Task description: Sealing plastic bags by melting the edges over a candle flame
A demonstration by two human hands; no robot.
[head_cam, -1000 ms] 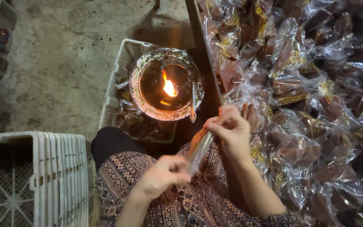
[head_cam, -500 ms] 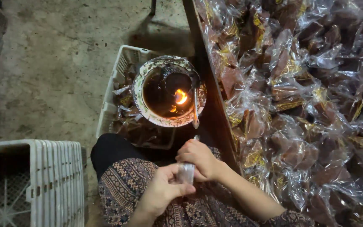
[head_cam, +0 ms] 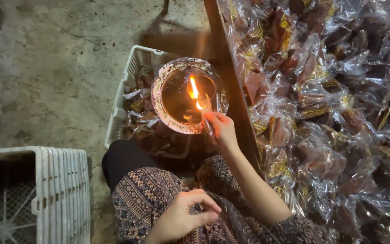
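The right hand (head_cam: 222, 129) pinches a thin clear packet (head_cam: 206, 108), its top end at the flame (head_cam: 194, 88) over the bowl (head_cam: 161, 101). The left hand (head_cam: 183, 217) rests loosely curled and empty on the lap. The packet looks light, crinkly and slippery, best pinched low, clear of the heat

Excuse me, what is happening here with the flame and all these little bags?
A seated person's right hand holds a small clear packet at the flame burning in a round bowl. The left hand rests empty over the lap. A white crate under the bowl and the heap at right hold many wrapped packets.
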